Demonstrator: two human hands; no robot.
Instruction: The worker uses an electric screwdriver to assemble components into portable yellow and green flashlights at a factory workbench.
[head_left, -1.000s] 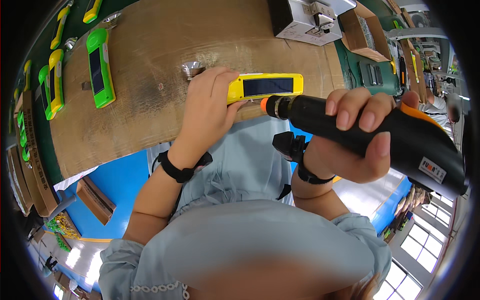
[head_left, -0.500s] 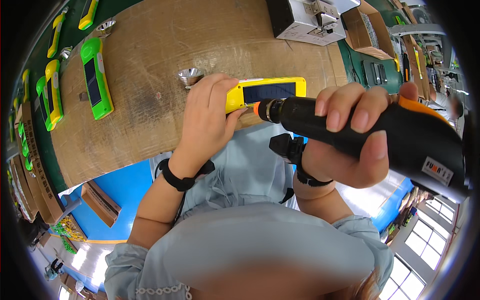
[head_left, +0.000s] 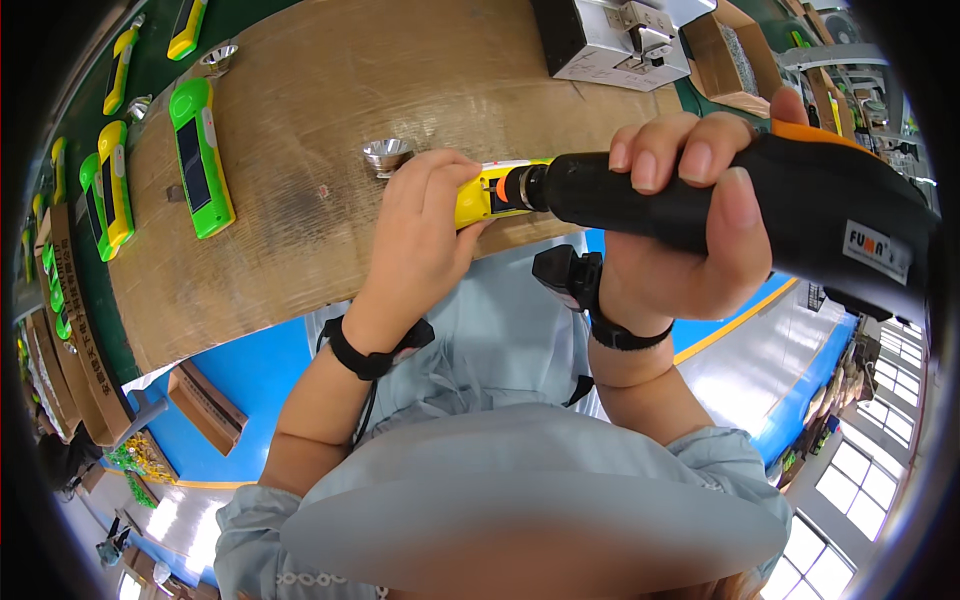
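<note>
A yellow handheld device with a dark panel point(head_left: 471, 204) lies near the front edge of a cardboard sheet point(head_left: 330, 120). My left hand point(head_left: 418, 222) is closed on its left end, the thumb along the near side. In my right hand point(head_left: 690, 200) is a black power screwdriver point(head_left: 630, 205), held nearly level with its orange-ringed nose pointing left. That nose is over the device, close to its left end; whether the bit touches a screw is hidden. The tool also covers most of the panel. A shiny reflector cup point(head_left: 387, 156) sits just beyond my left hand.
To the left are a green device point(head_left: 203, 160), several yellow and green ones, and another reflector cup point(head_left: 216, 60). A grey metal fixture point(head_left: 625, 45) stands at the far right, beside an open carton point(head_left: 735, 65). Another carton point(head_left: 207, 408) lies below the table's left edge.
My right hand has brought the screwdriver a little left and up, so its nose now overlaps the device's panel rather than its near edge. My left hand still grips the device.
</note>
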